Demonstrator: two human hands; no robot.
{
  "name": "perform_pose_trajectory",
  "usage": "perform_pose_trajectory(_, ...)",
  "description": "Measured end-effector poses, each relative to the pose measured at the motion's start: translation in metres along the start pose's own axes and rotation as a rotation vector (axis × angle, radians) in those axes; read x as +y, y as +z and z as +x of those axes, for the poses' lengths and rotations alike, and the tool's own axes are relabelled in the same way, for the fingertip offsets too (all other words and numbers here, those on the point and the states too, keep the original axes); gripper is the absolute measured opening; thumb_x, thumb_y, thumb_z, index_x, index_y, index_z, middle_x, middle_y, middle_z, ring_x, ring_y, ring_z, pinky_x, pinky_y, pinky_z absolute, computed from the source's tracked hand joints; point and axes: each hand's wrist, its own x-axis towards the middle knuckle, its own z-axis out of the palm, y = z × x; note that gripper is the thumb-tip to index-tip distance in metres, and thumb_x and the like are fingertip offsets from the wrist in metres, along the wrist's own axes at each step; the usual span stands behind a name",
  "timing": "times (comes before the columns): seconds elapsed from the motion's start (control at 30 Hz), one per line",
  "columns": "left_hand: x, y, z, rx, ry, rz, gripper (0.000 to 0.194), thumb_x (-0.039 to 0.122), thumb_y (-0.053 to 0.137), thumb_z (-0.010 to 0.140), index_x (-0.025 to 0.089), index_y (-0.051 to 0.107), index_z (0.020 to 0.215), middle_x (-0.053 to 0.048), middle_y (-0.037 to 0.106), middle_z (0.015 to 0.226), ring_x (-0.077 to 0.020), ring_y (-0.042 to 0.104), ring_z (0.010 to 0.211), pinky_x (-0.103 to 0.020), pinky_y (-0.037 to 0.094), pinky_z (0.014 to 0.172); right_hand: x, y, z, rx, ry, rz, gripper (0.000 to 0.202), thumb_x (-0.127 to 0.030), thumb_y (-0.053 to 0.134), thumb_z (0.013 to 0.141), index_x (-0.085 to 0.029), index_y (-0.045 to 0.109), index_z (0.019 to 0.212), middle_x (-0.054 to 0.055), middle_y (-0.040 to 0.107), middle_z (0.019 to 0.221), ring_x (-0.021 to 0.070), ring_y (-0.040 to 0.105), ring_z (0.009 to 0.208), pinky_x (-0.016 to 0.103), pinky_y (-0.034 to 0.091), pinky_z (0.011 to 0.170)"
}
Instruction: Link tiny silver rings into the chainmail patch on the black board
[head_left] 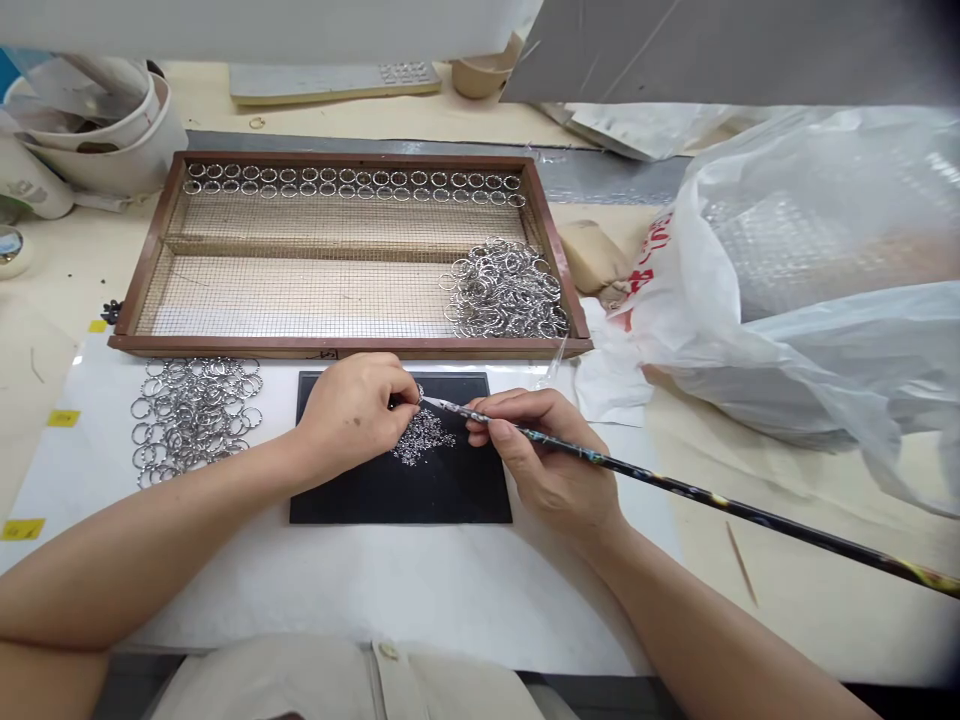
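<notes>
My left hand rests on a black mat and pinches a small metal ring between thumb and forefinger. My right hand holds a long thin dark brush like a pen, its tip touching the ring at my left fingertips. A small heap of tiny silver pieces lies on the mat just under the brush tip.
A wooden mesh tray behind the mat holds a row of rings along its far side and a pile of rings at right. More loose rings lie left of the mat. A plastic bag bulks at right; white cups stand far left.
</notes>
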Motion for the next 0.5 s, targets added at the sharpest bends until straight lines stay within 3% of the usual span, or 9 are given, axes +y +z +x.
perform_pose_trajectory(0.5,-0.0004,0.0009,0.0005,-0.005,-0.003,-0.002,0.011,0.012,0.062,0.072,0.018,0.068,0.064,0.001,0.065,0.072,-0.012,0.057,0.068,-0.025,0.041,0.059,0.0011,0.0007,-0.0001,-0.002,-0.013,-0.036,0.004,-0.019,0.056,0.088,-0.021,0.059,0.09,0.004,0.063,0.086,0.0147,0.065,0.072,0.029,0.059,0.058)
